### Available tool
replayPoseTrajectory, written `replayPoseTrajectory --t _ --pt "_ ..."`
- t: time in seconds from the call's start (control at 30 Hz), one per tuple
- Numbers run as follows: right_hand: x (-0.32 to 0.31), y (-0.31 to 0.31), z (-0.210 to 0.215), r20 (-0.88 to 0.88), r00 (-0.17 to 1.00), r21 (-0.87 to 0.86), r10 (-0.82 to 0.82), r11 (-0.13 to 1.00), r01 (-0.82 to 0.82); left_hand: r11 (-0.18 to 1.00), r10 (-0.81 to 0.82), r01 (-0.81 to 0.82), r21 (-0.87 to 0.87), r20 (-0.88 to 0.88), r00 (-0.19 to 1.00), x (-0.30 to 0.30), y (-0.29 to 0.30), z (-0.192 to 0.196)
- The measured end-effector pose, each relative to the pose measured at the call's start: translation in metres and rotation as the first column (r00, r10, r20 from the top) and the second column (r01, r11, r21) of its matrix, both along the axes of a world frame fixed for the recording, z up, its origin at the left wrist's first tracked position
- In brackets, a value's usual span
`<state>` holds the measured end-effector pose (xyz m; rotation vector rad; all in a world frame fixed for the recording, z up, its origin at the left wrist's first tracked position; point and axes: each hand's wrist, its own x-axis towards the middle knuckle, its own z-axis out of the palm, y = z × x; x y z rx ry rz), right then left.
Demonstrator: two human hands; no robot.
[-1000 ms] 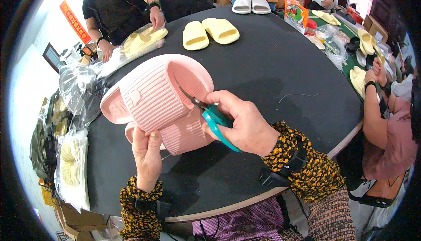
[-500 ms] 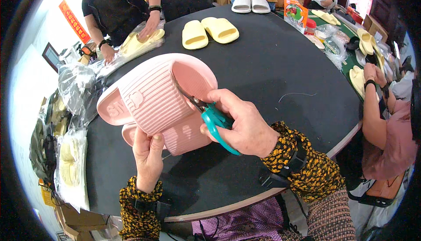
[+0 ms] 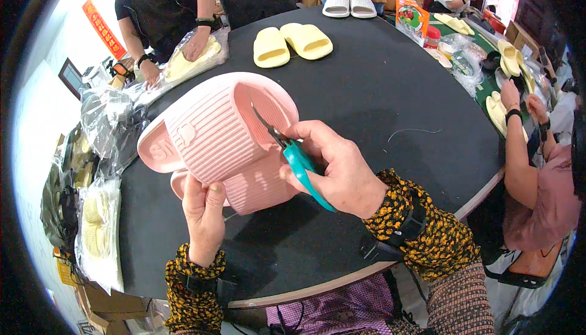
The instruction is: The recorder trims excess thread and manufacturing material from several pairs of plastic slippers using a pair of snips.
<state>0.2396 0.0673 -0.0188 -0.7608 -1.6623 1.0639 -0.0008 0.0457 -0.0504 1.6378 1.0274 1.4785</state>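
Observation:
My left hand pinches a pair of pink slippers from below, thumb on top, holding them above the dark table. The upper pink slipper has a ribbed strap with a raised figure; the lower pink slipper shows partly beneath it. In my right hand is a small pair of thread scissors with teal handles. Its dark blades point up and left, into the opening of the upper slipper's strap. The fingers of my left hand behind the slippers are hidden.
Yellow slippers and grey-white slippers stand farther back. A loose thread lies right of my hands. At left are bagged slippers and clear plastic bags. Co-workers handle slippers around the table; a green side table holds more.
The scissors have drawn slightly back, and more of their blades shows. The slippers have tilted a little. At left, a co-worker's hands have shifted on a bagged yellow slipper.

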Motion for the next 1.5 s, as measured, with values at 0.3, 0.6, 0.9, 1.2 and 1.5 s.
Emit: replayPoseTrajectory --t 0.3,0.6,0.9,1.2,1.5 --pt "0.000 -0.002 0.003 0.046 0.999 -0.003 -0.008 1.000 0.009 0.998 -0.028 0.029 0.054 -0.021 0.999 0.009 -0.005 0.008" --pt "0.007 0.000 0.003 0.034 0.999 0.052 -0.040 0.998 0.039 0.999 -0.001 0.003 0.054 -0.038 0.999 0.015 -0.004 0.011" --pt "0.005 0.013 -0.008 0.094 0.971 0.118 -0.221 0.971 0.210 0.992 0.125 -0.115 -0.051 0.264 0.956 0.003 0.003 0.006" --pt "0.001 0.010 -0.001 0.357 0.874 0.318 -0.330 0.923 0.219 0.969 0.170 -0.187 0.163 0.112 0.979 0.003 0.001 0.015" --pt "-0.001 0.006 -0.004 0.380 0.896 0.284 -0.229 0.951 0.122 0.996 0.007 -0.024 0.087 0.189 0.982 0.010 0.000 0.010"
